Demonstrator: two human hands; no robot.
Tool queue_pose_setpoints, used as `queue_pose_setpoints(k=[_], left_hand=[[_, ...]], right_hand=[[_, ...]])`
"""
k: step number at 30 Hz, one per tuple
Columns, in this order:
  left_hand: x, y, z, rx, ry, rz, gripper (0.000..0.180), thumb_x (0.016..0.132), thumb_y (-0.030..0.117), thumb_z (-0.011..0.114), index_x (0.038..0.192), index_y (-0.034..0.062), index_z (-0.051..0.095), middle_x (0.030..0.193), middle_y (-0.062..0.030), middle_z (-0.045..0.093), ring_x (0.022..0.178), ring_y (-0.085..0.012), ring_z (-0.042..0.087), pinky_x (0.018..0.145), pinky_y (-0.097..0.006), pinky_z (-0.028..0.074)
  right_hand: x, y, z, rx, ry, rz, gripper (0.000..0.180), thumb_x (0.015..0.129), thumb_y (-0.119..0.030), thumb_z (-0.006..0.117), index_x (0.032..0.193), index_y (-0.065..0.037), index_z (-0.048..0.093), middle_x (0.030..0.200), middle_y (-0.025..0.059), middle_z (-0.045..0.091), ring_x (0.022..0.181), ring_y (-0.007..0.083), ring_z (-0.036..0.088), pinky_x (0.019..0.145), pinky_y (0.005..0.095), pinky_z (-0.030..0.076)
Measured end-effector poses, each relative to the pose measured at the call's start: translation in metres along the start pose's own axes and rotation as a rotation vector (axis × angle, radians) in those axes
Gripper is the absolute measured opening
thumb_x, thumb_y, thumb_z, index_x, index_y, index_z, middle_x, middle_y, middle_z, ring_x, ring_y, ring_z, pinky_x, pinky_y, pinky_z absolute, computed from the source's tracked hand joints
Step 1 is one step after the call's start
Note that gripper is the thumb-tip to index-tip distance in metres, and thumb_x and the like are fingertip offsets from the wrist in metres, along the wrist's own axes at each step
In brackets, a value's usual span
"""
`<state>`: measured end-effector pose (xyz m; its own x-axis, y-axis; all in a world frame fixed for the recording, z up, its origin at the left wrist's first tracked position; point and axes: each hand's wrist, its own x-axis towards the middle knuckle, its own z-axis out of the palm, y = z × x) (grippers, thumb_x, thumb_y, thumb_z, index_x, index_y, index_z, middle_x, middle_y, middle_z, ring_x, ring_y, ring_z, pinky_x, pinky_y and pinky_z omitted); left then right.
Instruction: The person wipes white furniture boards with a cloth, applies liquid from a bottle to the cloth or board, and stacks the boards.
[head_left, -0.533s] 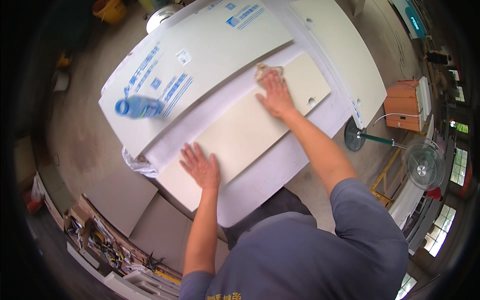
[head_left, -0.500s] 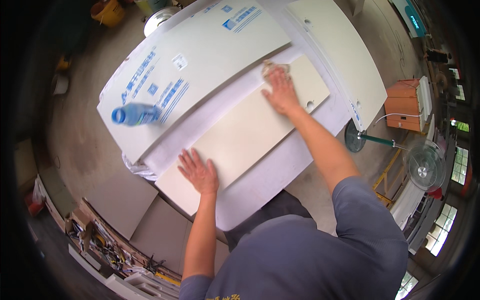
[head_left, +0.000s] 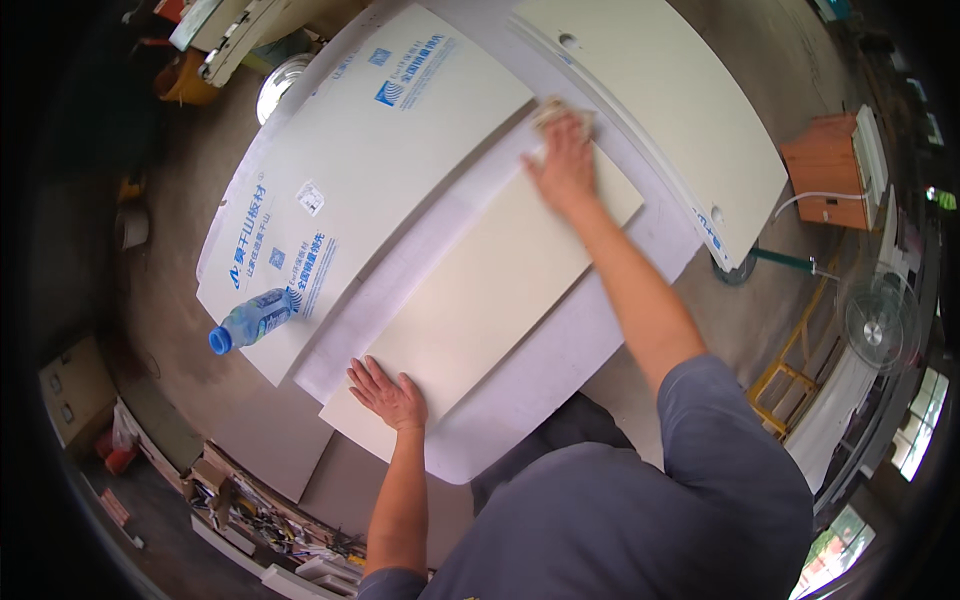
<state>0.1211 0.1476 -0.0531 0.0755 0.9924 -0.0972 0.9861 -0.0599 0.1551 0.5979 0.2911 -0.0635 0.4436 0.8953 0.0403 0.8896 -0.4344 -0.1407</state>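
A long cream-white panel (head_left: pixel 490 270) lies flat on a pale, covered work table (head_left: pixel 560 370) in front of me. My left hand (head_left: pixel 390 395) rests flat on its near left end, fingers spread. At the far end, my right hand (head_left: pixel 568 175) presses a crumpled beige rag (head_left: pixel 563 115) at the panel's far corner; the rag reaches past the edge and is slightly blurred. The fingers partly cover the rag, and my right forearm crosses over the panel's right side.
A larger white board (head_left: pixel 370 150) with blue print lies along the left, carrying a blue-capped plastic bottle (head_left: pixel 255 320) on its side. Stacked white panels (head_left: pixel 670 110) with round holes sit at the far right. Beyond stand an orange-brown cabinet (head_left: pixel 825 170) and a fan (head_left: pixel 872 330).
My right hand has slid the rag outward to the panel's far corner. My left hand stays flat near the other end. The whole view has shifted and turned somewhat.
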Motion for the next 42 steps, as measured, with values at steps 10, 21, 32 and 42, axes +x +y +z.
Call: queue_pose_setpoints(k=[10,21,32,42], left_hand=[[-0.001,0.001,0.007,0.032,0.037,0.019,0.076,0.095,0.033,0.051,0.162,0.0064,0.028,0.172,-0.0152,0.020,0.160,-0.0362,0.012,0.128,-0.056,0.006],[-0.006,-0.003,0.009,0.049,0.009,0.019,0.078,0.096,0.038,0.052,0.163,0.0060,0.027,0.171,-0.0174,0.019,0.159,-0.0381,0.013,0.127,-0.058,0.006],[-0.008,-0.019,0.023,-0.059,0.027,0.022,0.078,0.096,0.035,0.054,0.163,0.0061,0.027,0.171,-0.0182,0.019,0.160,-0.0355,0.012,0.127,-0.057,0.004],[-0.001,-0.115,-0.027,-0.505,0.183,0.109,0.065,0.093,0.019,0.057,0.153,-0.0004,0.040,0.159,-0.0217,0.041,0.149,-0.0410,0.033,0.123,-0.052,0.022]], right_hand=[[-0.048,0.049,-0.024,0.114,-0.046,0.120,0.085,0.101,-0.051,0.057,0.161,0.000,0.025,0.170,0.0210,0.021,0.159,0.0351,0.017,0.128,0.0518,0.018],[-0.277,-0.051,-0.038,0.260,-0.451,-0.121,0.101,0.093,-0.050,0.066,0.161,0.007,0.017,0.166,0.0353,0.017,0.156,0.0493,0.016,0.123,0.0588,0.025],[-0.210,0.023,0.001,0.143,-0.001,0.017,0.096,0.097,-0.047,0.063,0.162,0.006,0.017,0.170,0.0298,0.011,0.159,0.0423,0.007,0.126,0.0557,0.017],[-0.403,-0.199,-0.011,0.496,-0.546,-0.635,0.084,0.088,-0.034,0.069,0.161,-0.008,0.034,0.170,0.0172,0.026,0.159,0.0342,0.018,0.130,0.0480,0.015]])
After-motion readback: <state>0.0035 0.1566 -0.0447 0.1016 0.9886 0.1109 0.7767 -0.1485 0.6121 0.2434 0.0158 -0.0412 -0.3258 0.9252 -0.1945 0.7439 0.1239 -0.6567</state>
